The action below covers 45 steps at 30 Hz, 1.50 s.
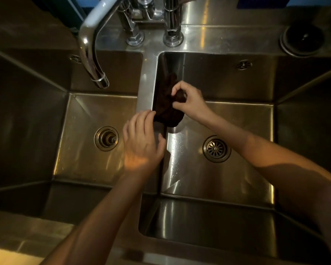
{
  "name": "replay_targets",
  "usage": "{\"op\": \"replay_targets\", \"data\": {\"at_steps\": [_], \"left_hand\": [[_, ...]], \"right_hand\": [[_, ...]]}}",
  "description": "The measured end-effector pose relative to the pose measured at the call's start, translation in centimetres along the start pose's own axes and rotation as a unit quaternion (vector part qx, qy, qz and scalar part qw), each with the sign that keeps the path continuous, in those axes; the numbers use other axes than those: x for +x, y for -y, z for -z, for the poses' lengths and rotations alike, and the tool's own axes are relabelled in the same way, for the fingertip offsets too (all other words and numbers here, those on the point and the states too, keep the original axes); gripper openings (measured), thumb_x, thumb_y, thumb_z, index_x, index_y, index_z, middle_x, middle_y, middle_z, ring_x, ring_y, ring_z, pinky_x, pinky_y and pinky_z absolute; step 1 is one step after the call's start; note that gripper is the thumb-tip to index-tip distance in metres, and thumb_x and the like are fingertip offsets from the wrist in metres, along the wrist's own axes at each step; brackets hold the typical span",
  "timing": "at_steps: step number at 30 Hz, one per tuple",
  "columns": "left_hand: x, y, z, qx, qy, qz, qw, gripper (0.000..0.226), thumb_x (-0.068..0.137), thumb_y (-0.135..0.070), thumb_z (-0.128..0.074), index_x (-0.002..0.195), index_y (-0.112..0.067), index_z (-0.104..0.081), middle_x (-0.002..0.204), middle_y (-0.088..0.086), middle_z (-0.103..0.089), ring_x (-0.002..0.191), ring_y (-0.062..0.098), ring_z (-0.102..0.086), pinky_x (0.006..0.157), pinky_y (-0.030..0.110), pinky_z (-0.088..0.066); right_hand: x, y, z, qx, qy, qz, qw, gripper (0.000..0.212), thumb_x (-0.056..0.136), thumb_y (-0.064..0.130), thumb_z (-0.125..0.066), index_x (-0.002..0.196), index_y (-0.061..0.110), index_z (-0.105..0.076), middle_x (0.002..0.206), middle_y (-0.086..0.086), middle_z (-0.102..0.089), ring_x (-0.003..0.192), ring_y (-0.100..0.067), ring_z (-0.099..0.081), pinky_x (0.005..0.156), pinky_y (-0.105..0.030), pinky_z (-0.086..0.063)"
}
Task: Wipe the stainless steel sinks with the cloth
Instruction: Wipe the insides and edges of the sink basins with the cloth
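Observation:
A dark brown cloth (165,107) hangs against the left inner wall of the right steel sink (237,121), just below the divider between the two basins. My right hand (189,98) pinches the cloth's upper part between thumb and fingers. My left hand (141,142) lies over the divider (146,83) with fingers straight, its fingertips touching the cloth's lower left edge. The left steel sink (80,131) lies beside it, with nothing in it.
A curved chrome faucet spout (90,54) hangs over the left sink, its taps (153,20) on the back ledge. Each basin has a round drain: left drain (106,138), right drain (216,149). A dark round fitting (302,40) sits at the back right.

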State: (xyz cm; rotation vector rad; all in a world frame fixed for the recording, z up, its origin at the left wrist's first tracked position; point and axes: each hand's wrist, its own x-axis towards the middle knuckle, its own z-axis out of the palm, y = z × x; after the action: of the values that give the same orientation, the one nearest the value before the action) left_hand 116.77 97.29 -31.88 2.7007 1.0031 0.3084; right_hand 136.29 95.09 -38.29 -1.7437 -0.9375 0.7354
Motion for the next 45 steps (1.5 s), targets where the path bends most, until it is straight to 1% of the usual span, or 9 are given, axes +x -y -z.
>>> {"op": "replay_targets", "data": {"at_steps": [6,13,17,22,25,29,34,41,45], "left_hand": [[-0.2,0.2,-0.2,0.008,-0.013,-0.004,1.0,0.047,0.083,-0.019,-0.056,0.127,-0.004,-0.051,0.131,0.012,-0.053,0.126,0.028,-0.044,0.104,0.054,-0.036],[-0.2,0.2,0.0,0.019,0.0,-0.004,1.0,0.044,0.083,-0.017,-0.056,0.125,-0.005,-0.054,0.132,0.013,-0.052,0.127,0.029,-0.043,0.106,0.053,-0.033],[-0.2,0.2,0.1,0.028,0.004,-0.006,1.0,0.042,0.083,-0.016,-0.058,0.123,-0.008,-0.056,0.131,0.013,-0.052,0.126,0.03,-0.044,0.104,0.055,-0.035],[-0.1,-0.1,0.2,0.025,0.012,0.004,1.0,0.041,0.08,-0.017,-0.06,0.12,-0.008,-0.058,0.13,0.014,-0.053,0.124,0.031,-0.045,0.102,0.056,-0.036],[0.0,0.0,0.2,0.023,0.02,0.005,1.0,0.041,0.08,-0.019,-0.059,0.12,-0.008,-0.058,0.13,0.015,-0.052,0.124,0.032,-0.045,0.102,0.056,-0.035],[0.1,0.0,0.3,0.028,0.025,0.004,0.999,0.042,0.08,-0.021,-0.058,0.12,-0.008,-0.057,0.131,0.015,-0.051,0.125,0.032,-0.044,0.102,0.055,-0.036],[0.1,-0.1,0.2,0.026,0.019,0.005,0.999,0.042,0.08,-0.021,-0.059,0.12,-0.008,-0.057,0.13,0.016,-0.051,0.125,0.033,-0.043,0.102,0.054,-0.035],[-0.1,0.2,0.0,0.039,0.001,-0.023,0.999,0.039,0.083,-0.02,-0.06,0.12,-0.007,-0.059,0.13,0.019,-0.051,0.124,0.034,-0.044,0.1,0.053,-0.039],[-0.1,0.3,-0.1,0.041,-0.002,-0.023,0.999,0.038,0.084,-0.019,-0.058,0.12,-0.006,-0.06,0.13,0.019,-0.051,0.125,0.033,-0.044,0.099,0.053,-0.04]], "right_hand": [[0.4,-8.5,-3.8,-0.028,0.0,-0.118,0.993,0.032,0.066,-0.003,-0.063,0.086,0.021,-0.058,0.097,-0.006,-0.059,0.088,-0.021,-0.056,0.081,-0.037,-0.046],[1.5,-11.4,-5.2,-0.054,-0.012,-0.189,0.981,0.029,0.067,0.001,-0.068,0.09,0.018,-0.064,0.1,-0.003,-0.066,0.093,-0.023,-0.062,0.087,-0.038,-0.05],[1.7,-8.4,-4.1,-0.086,-0.029,-0.133,0.987,0.027,0.066,0.005,-0.07,0.087,0.023,-0.067,0.097,-0.001,-0.063,0.091,-0.018,-0.06,0.081,-0.032,-0.047],[2.6,-1.4,-0.6,-0.054,-0.109,-0.003,0.993,0.024,0.065,0.002,-0.069,0.086,0.013,-0.07,0.094,-0.008,-0.064,0.085,-0.019,-0.061,0.078,-0.032,-0.047],[2.8,2.4,1.3,-0.014,-0.147,0.078,0.986,0.023,0.063,0.0,-0.066,0.082,0.013,-0.069,0.087,0.004,-0.061,0.079,0.001,-0.055,0.074,-0.017,-0.043],[2.9,3.4,1.8,0.002,-0.154,0.117,0.981,0.022,0.064,0.0,-0.064,0.082,0.013,-0.067,0.083,0.017,-0.055,0.076,0.005,-0.052,0.071,-0.01,-0.036],[3.7,-1.3,-0.2,-0.031,-0.118,0.036,0.992,0.022,0.064,0.0,-0.064,0.084,0.009,-0.064,0.09,0.004,-0.055,0.084,-0.01,-0.055,0.077,-0.022,-0.04],[4.3,-10.6,-4.5,-0.098,-0.055,-0.13,0.985,0.029,0.073,-0.008,-0.056,0.096,0.009,-0.061,0.105,-0.01,-0.056,0.1,-0.023,-0.056,0.081,-0.019,-0.036],[3.7,-12.1,-6.4,-0.062,-0.097,-0.2,0.973,0.031,0.077,0.002,-0.058,0.105,0.015,-0.057,0.112,-0.008,-0.05,0.101,-0.024,-0.056,0.081,-0.024,-0.04]]}}
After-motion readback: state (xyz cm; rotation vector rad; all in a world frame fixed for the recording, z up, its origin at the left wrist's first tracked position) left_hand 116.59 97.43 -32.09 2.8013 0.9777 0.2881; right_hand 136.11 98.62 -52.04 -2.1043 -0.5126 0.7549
